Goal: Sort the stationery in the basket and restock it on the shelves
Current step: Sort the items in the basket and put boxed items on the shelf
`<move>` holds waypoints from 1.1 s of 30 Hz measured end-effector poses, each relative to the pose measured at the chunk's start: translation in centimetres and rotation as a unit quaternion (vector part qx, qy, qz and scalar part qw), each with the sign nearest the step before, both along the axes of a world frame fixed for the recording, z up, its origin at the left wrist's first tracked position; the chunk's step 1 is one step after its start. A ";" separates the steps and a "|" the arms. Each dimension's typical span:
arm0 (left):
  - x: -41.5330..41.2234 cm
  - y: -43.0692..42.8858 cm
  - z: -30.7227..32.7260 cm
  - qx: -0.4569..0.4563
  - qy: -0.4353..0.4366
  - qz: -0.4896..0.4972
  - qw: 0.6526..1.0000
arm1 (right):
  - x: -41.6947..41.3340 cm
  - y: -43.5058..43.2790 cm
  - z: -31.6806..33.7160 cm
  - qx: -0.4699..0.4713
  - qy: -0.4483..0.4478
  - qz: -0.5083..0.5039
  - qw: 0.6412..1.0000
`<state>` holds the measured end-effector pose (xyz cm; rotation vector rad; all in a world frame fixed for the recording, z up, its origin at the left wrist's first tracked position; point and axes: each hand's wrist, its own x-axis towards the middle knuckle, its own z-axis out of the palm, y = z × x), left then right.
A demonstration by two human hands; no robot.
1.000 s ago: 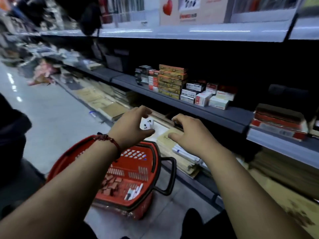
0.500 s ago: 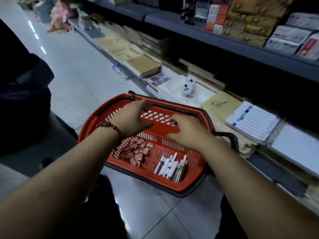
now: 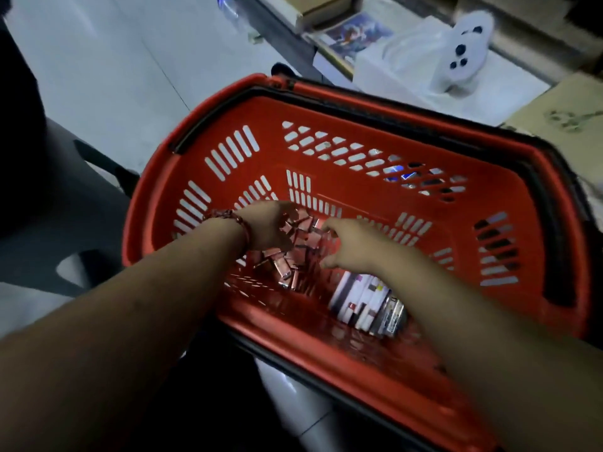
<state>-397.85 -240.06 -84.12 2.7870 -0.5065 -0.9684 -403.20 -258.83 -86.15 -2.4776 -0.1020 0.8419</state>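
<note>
A red plastic basket [image 3: 342, 125] with black handles stands on the floor below me. On its bottom lies a heap of several small pinkish-red boxes [image 3: 287, 256], and beside them a bunch of white pens [image 3: 362, 301]. Both hands are down inside the basket at the heap. My left hand [image 3: 266, 228], with a red cord on its wrist, has its fingers curled into the small boxes. My right hand [image 3: 349, 243] reaches the heap from the right with bent fingers; whether it holds a box is hidden.
A white dice-like object with black dots [image 3: 463, 57] sits on white plastic on the low shelf beyond the basket. Flat books and a brown cardboard sheet [image 3: 561, 125] lie beside it. Pale floor tiles [image 3: 98, 76] stretch to the left.
My left hand set the white dotted object on the low shelf. My view dropped to the basket, and both hands went from above its rim down into the heap of small boxes.
</note>
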 end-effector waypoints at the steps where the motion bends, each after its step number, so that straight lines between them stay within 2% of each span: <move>1: -0.1 -0.2 -0.4 0.000 0.010 0.002 1.000 | -0.3 0.2 -0.9 0.006 0.008 -0.003 1.000; 8: -2.5 -0.7 -0.2 0.044 0.023 -0.022 0.999 | -1.7 -2.6 -2.4 0.008 0.044 0.025 0.999; 11: -4.1 -1.5 0.1 0.049 0.033 -0.011 0.998 | -2.1 -5.1 -2.1 -0.025 0.041 0.050 0.998; 15: -6.5 -2.7 -0.4 0.081 0.057 -0.059 0.993 | -3.4 -7.6 -2.5 -0.088 0.050 0.102 0.990; 22: -4.6 -2.7 -2.3 0.137 0.102 -0.094 0.981 | -5.1 -9.4 -4.2 -0.110 0.061 0.160 0.979; 26: -3.4 -3.5 -4.7 0.188 0.061 -0.172 0.965 | -5.6 -9.2 -5.2 -0.101 0.078 0.169 0.977; 33: -5.5 -1.7 -11.9 0.208 0.008 -0.170 0.963 | -5.8 -6.0 -6.9 -0.037 0.057 0.151 0.986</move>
